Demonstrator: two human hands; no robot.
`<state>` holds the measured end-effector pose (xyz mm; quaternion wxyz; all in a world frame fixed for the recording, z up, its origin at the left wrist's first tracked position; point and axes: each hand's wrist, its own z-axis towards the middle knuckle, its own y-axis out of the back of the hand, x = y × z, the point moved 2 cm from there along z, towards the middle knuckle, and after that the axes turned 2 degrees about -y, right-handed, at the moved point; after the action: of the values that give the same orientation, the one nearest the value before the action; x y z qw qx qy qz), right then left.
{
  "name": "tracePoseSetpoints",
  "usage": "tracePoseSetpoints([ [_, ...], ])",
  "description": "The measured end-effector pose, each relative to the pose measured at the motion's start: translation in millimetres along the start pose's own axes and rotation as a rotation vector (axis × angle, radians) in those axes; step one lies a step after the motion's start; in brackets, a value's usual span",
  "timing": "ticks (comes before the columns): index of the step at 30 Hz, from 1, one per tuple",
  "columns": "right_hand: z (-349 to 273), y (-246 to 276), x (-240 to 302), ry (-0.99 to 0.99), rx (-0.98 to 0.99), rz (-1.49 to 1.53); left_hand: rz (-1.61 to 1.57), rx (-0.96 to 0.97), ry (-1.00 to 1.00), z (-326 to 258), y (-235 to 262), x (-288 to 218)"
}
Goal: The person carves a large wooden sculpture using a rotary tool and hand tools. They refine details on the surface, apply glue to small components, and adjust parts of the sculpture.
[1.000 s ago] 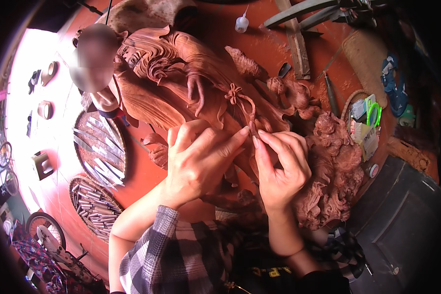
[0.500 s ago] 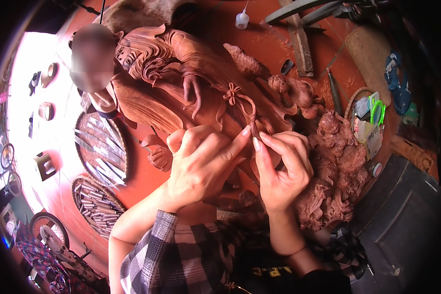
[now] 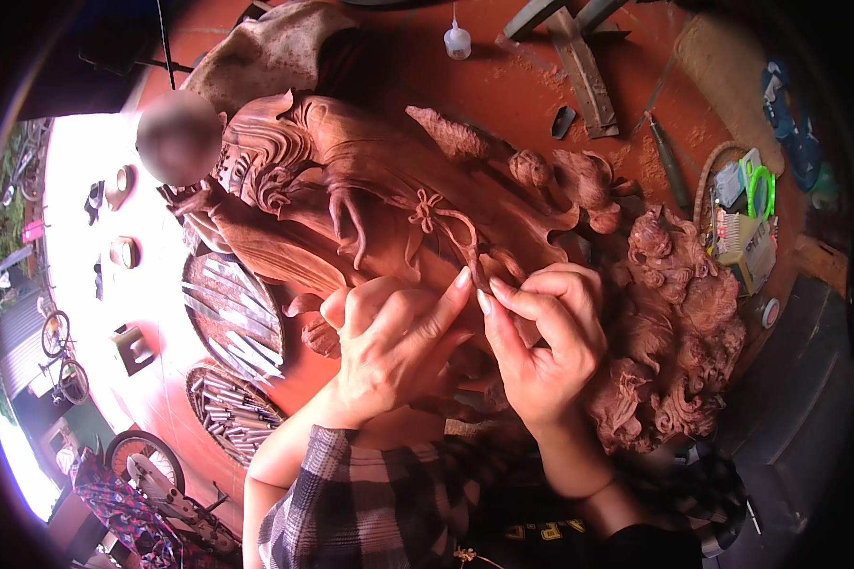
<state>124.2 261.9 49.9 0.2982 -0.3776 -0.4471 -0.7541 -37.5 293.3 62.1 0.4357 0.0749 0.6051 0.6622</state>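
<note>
A reddish-brown carved wooden statue [image 3: 380,152] lies on its side before me, with flowing robe folds and a knotted cord [image 3: 460,226] in relief. At the cord's lower end the fingertips of both my hands nearly meet. My left hand [image 3: 384,341] is closed, its index finger stretched along to the cord's end and the other fingers curled. My right hand [image 3: 550,346] pinches thumb and forefinger together against the same spot. Whatever lies between the fingertips is too small to make out. The statue's lumpy carved base [image 3: 669,332] is just right of my right hand.
Left of my arms are a round tray of flat strips [image 3: 232,303] and a basket of chisels [image 3: 232,412]. At right sits a basket with a green ring [image 3: 761,192] and packets. A small bottle [image 3: 457,42] and a wooden beam [image 3: 584,81] lie beyond the statue.
The view has shifted, so the surroundings sit further right and lower at the left side. Both hands stay at the carved cord's end, with their grip much the same.
</note>
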Motion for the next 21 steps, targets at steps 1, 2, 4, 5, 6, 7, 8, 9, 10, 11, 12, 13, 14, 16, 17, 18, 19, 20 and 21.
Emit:
tracePoseSetpoints([
  [1,-0.2,-0.4,-0.3,-0.002,-0.006,0.004,0.011,-0.009,-0.005,-0.3,-0.3,-0.3],
  [2,-0.3,-0.2,-0.2,-0.003,-0.011,0.004,0.015,-0.01,-0.003,-0.4,-0.8,-0.5],
  [4,-1.2,-0.8,-0.8,-0.013,-0.019,0.024,0.027,-0.002,-0.002,-0.6,-1.6,-0.6],
  [5,-0.9,-0.5,-0.2,-0.018,-0.011,0.026,0.036,0.001,0.0,-0.8,-1.4,-1.2],
  [6,-0.5,0.0,0.6,-0.022,-0.003,0.028,0.044,0.006,0.008,-1.5,-1.6,-1.4],
  [7,-0.2,0.2,1.1,-0.027,0.006,0.03,0.053,0.011,0.016,-2.4,-1.8,-1.4],
  [8,-0.2,-0.2,1.1,-0.028,-0.001,0.032,0.061,0.015,0.023,-3.1,-2.1,-1.2],
  [9,-0.2,-0.5,0.7,-0.026,-0.006,0.034,0.067,0.016,0.028,-3.0,-2.3,-1.5],
  [10,-0.4,-0.9,0.3,-0.023,-0.011,0.037,0.072,0.017,0.032,-2.8,-2.5,-1.9],
  [11,-0.1,-1.1,0.1,-0.02,-0.017,0.037,0.076,0.016,0.036,-2.4,-2.6,-1.9],
  [12,0.0,-1.1,0.3,-0.02,-0.016,0.041,0.079,0.015,0.034,-2.6,-2.6,-1.7],
  [13,0.0,-0.8,0.9,-0.02,-0.014,0.046,0.082,0.015,0.033,-3.1,-2.7,-1.4],
  [14,-0.2,-0.4,0.9,-0.021,-0.011,0.05,0.085,0.014,0.034,-3.9,-3.1,-1.6],
  [16,-0.1,-0.6,0.2,-0.033,-0.009,0.065,0.08,0.007,0.037,-4.9,-4.2,-1.6],
  [17,-0.2,-0.7,0.3,-0.041,-0.009,0.07,0.076,0.006,0.037,-5.2,-4.3,-1.5],
  [18,-0.2,-0.7,0.5,-0.046,-0.01,0.078,0.089,0.015,0.029,-5.5,-3.8,-1.5],
  [19,-0.1,-0.5,0.7,-0.052,-0.012,0.085,0.103,0.024,0.021,-5.7,-2.9,-1.4],
  [20,-0.2,-0.5,0.4,-0.057,-0.011,0.091,0.115,0.032,0.015,-6.2,-2.9,-1.4],
  [21,-0.2,-0.5,0.3,-0.059,-0.009,0.093,0.117,0.039,0.021,-6.5,-3.1,-1.7],
])
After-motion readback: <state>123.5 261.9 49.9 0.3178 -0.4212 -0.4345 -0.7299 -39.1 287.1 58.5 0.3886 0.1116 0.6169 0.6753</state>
